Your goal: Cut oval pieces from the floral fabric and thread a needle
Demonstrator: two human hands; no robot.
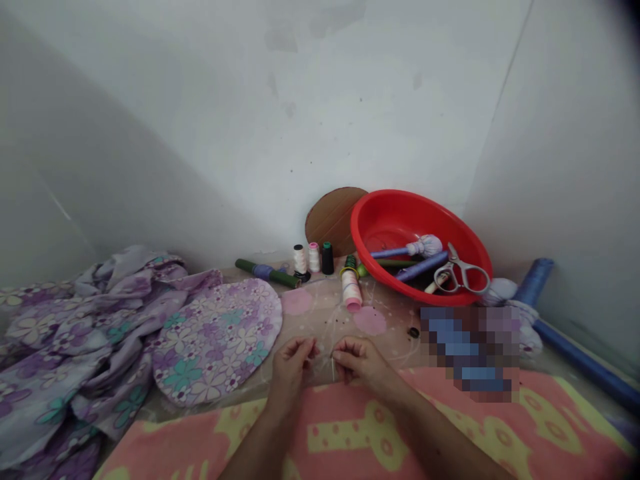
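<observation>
My left hand [294, 360] is closed in a pinch over the mat, thumb against fingertips; what it holds is too small to make out. Close beside it, my right hand [361, 361] pinches a thin pale thread [333, 370], whose short end hangs below the fingertips. A gap separates the two hands. To the left lies a rounded piece of purple flowered fabric [220, 340]. Beyond my hands a large spool of white thread [351, 290] lies on its side. A pink and yellow patterned cloth [345, 427] spreads beneath my forearms.
Small thread spools [313, 257] stand by the wall, beside a green stick [267, 272] wound with purple. A tilted red basin [420, 207] holds scissors [461, 273] and wrapped sticks. Crumpled flowered cloth [100, 320] covers the left. Blue-wrapped rods [585, 357] lie right; a blurred patch hides things nearby.
</observation>
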